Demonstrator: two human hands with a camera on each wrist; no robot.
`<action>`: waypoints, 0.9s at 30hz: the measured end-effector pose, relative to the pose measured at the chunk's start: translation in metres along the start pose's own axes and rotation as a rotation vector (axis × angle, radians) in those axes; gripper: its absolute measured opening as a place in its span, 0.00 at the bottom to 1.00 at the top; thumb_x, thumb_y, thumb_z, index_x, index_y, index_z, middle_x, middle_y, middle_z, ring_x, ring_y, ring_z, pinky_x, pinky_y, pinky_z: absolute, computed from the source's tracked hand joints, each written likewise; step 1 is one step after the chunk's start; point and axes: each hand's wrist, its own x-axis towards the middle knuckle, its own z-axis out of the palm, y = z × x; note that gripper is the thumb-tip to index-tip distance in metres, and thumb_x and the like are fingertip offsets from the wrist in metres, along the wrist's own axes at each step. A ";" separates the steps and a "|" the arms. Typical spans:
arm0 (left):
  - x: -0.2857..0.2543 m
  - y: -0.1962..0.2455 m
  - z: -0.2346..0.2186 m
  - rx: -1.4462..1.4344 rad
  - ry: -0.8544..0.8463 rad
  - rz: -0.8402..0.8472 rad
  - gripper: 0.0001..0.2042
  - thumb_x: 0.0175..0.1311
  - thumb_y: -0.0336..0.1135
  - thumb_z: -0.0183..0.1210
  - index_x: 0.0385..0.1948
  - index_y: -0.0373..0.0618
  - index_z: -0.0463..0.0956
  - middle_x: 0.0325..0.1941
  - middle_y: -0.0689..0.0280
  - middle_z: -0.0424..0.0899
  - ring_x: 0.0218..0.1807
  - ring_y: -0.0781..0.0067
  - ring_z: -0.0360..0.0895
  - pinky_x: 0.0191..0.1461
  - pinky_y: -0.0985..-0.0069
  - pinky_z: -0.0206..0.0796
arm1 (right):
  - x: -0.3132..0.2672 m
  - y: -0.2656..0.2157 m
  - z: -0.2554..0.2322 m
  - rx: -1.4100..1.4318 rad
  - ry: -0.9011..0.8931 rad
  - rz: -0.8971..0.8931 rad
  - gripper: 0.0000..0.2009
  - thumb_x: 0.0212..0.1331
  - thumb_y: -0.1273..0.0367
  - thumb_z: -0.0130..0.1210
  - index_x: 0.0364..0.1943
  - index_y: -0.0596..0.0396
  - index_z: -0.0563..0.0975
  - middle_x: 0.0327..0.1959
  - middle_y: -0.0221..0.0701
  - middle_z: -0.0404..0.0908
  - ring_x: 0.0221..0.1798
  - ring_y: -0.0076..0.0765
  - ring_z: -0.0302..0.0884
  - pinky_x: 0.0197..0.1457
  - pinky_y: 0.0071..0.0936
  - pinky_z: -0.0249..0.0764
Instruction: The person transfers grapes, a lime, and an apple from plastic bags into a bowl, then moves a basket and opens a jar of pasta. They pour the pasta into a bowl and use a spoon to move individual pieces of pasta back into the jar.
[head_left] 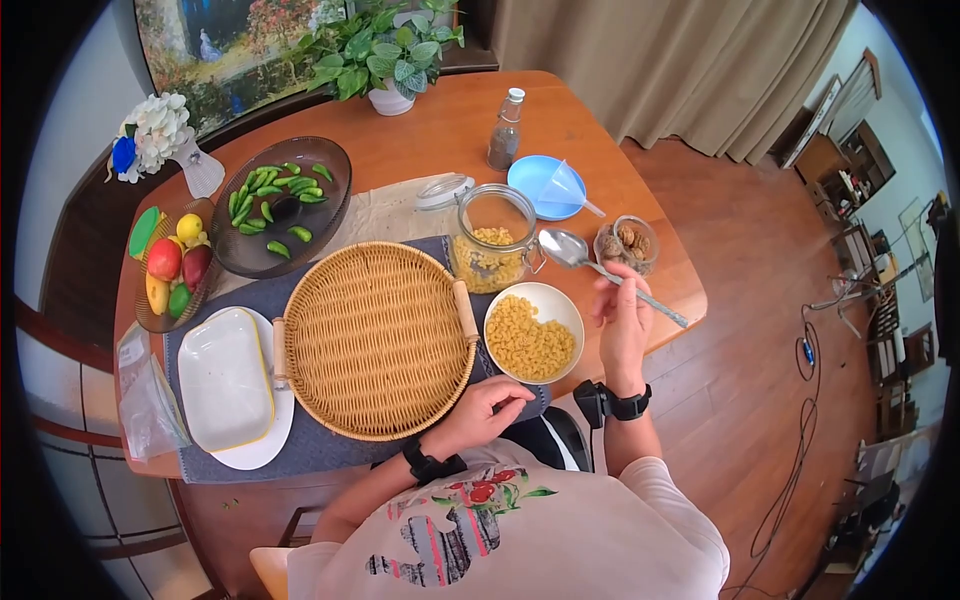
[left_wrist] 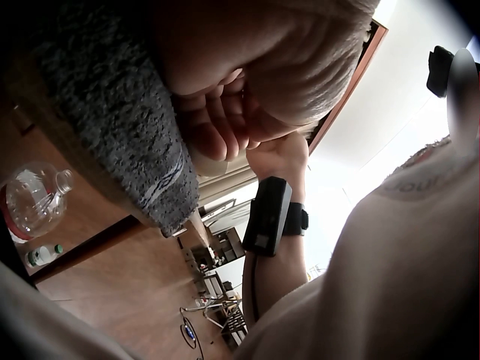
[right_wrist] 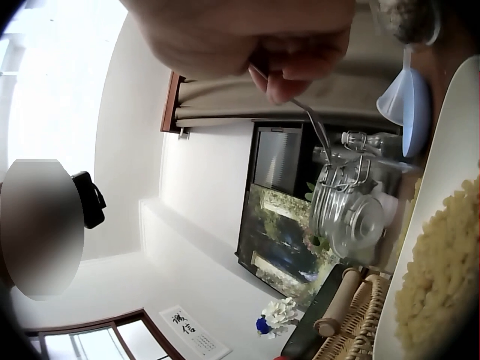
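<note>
The right hand (head_left: pixel 624 318) grips the handle of a metal spoon (head_left: pixel 565 247), its bowl held near the glass jar's rim, to the right of it. Yellow pasta fills the lower part of the open jar (head_left: pixel 487 268). Below the spoon, a white bowl (head_left: pixel 568 300) holds more of this pasta (head_left: pixel 522 340). The left hand (head_left: pixel 480 415) rests loosely curled at the table edge, between the wicker tray (head_left: pixel 380 340) and the bowl, holding nothing. In the right wrist view the right hand (right_wrist: pixel 262 45) pinches the spoon handle (right_wrist: pixel 315 124) above the jar (right_wrist: pixel 337 217).
A blue plate (head_left: pixel 548 172) with a funnel, a bottle (head_left: pixel 505 135) and a glass container of brown pieces (head_left: pixel 630 240) stand behind. Leftward are a dark platter of green peppers (head_left: pixel 330 215), a fruit basket (head_left: pixel 150 310), a white dish (head_left: pixel 228 380) and a plastic bag (head_left: pixel 145 400).
</note>
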 end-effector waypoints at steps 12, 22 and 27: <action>0.000 0.002 0.000 0.007 -0.008 -0.048 0.05 0.56 0.24 0.53 0.33 0.38 0.75 0.32 0.61 0.78 0.34 0.70 0.76 0.38 0.79 0.68 | -0.007 0.041 -0.035 -0.338 -0.095 0.114 0.16 0.66 0.60 0.39 0.34 0.58 0.73 0.18 0.23 0.69 0.20 0.14 0.64 0.22 0.13 0.61; 0.000 0.000 0.000 0.006 0.003 -0.003 0.06 0.56 0.23 0.53 0.34 0.38 0.76 0.32 0.65 0.76 0.28 0.82 0.71 0.30 0.85 0.63 | -0.008 0.049 -0.031 -0.193 -0.117 0.198 0.15 0.65 0.59 0.40 0.35 0.56 0.73 0.20 0.21 0.71 0.18 0.13 0.64 0.18 0.10 0.56; 0.000 0.001 0.000 -0.008 0.001 -0.041 0.06 0.56 0.23 0.53 0.34 0.38 0.75 0.32 0.64 0.77 0.31 0.77 0.73 0.33 0.83 0.65 | -0.010 0.046 -0.036 -0.080 -0.055 0.316 0.15 0.66 0.60 0.39 0.35 0.55 0.74 0.20 0.21 0.71 0.19 0.12 0.64 0.20 0.10 0.57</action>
